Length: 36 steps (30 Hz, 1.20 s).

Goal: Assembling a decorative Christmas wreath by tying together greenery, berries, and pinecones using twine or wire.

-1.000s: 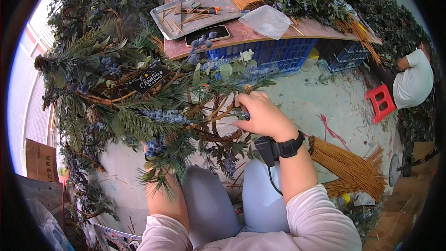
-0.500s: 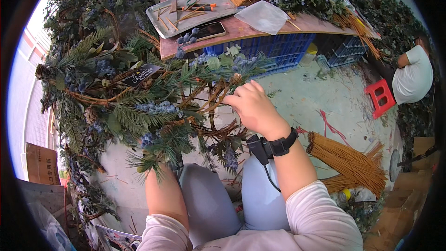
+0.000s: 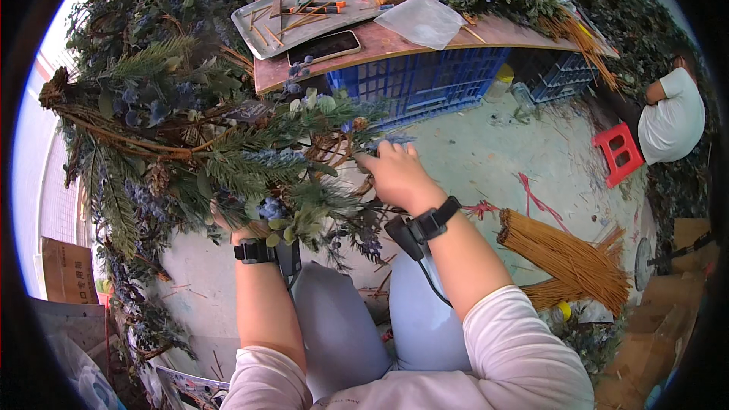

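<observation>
A large twig wreath (image 3: 213, 150) with artificial pine sprigs, green leaves, blue berries (image 3: 271, 209) and pine cones (image 3: 158, 180) hangs tilted over my lap. My right hand (image 3: 405, 176) grips its right side, thumb and fingers closed about the brown twigs. Under the near edge of the foliage, my left hand (image 3: 228, 220) reaches in from below; leaves cover its fingers. A dark tag (image 3: 247, 111) sits among the upper sprigs, blurred. Each wrist carries a black strap with a small device.
Beyond the wreath, a table (image 3: 277, 76) bears a metal tray (image 3: 262, 49) of sticks and tools, a phone (image 3: 325, 47) and a plastic sheet (image 3: 420, 21). Blue crates (image 3: 425, 83) stand beneath. Stick bundles (image 3: 562, 258) lie right, near a red stool (image 3: 619, 153) and a seated person (image 3: 672, 118).
The wreath has tipped and turned, its left end rising and its tag blurring. My right hand has shifted slightly left and down; my left hand has moved left and further into view.
</observation>
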Motion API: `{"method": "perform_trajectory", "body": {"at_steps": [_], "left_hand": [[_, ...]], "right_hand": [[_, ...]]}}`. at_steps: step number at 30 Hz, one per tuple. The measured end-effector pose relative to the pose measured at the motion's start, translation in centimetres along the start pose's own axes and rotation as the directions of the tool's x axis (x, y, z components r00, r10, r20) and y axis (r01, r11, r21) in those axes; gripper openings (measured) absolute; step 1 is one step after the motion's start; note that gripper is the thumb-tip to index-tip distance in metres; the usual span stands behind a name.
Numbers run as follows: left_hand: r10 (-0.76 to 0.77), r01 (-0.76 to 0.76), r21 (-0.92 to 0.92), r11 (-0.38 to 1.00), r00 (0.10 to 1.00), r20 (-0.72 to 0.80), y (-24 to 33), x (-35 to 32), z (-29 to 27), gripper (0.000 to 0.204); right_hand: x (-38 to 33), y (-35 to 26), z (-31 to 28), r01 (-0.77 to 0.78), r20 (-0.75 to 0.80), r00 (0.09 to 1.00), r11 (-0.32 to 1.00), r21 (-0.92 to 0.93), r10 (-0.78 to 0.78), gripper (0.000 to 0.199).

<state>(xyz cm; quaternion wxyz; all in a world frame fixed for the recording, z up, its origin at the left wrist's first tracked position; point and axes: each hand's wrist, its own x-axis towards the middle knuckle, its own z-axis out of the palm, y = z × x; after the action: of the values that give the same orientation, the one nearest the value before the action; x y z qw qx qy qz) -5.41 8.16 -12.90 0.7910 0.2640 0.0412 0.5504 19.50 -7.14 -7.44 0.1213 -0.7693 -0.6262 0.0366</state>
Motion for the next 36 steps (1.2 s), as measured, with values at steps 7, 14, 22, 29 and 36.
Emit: {"method": "perform_trajectory", "body": {"at_steps": [7, 14, 22, 29, 36], "left_hand": [[0.175, -0.049, 0.214, 0.976, 0.764, -0.621, -1.3, 0.0, 5.4, 0.049], [0.085, -0.009, 0.218, 0.976, 0.936, -0.342, -1.8, 0.3, 3.3, 0.050], [0.199, -0.033, 0.274, 0.961, 0.772, -0.604, -2.2, 0.1, 5.2, 0.063], [0.112, -0.012, 0.180, 0.984, 0.824, -0.556, -1.1, 0.7, -0.5, 0.065], [0.044, 0.011, 0.096, 0.995, 0.837, -0.546, -1.7, 0.9, 0.6, 0.060]], "right_hand": [[1.8, 1.2, 2.8, -0.048, 0.241, 0.971, 0.974, 0.222, -0.007, 0.022], [3.0, 2.6, 7.5, -0.056, 0.265, 0.961, 0.890, 0.453, -0.074, 0.029], [2.7, 0.5, 6.6, -0.031, 0.106, 0.994, 0.951, 0.308, -0.003, 0.014], [1.8, -0.2, 3.0, -0.111, 0.264, 0.964, 0.926, 0.361, 0.012, 0.017], [0.9, 1.7, 1.7, -0.096, 0.315, 0.949, 0.951, 0.295, -0.002, 0.020]]}}
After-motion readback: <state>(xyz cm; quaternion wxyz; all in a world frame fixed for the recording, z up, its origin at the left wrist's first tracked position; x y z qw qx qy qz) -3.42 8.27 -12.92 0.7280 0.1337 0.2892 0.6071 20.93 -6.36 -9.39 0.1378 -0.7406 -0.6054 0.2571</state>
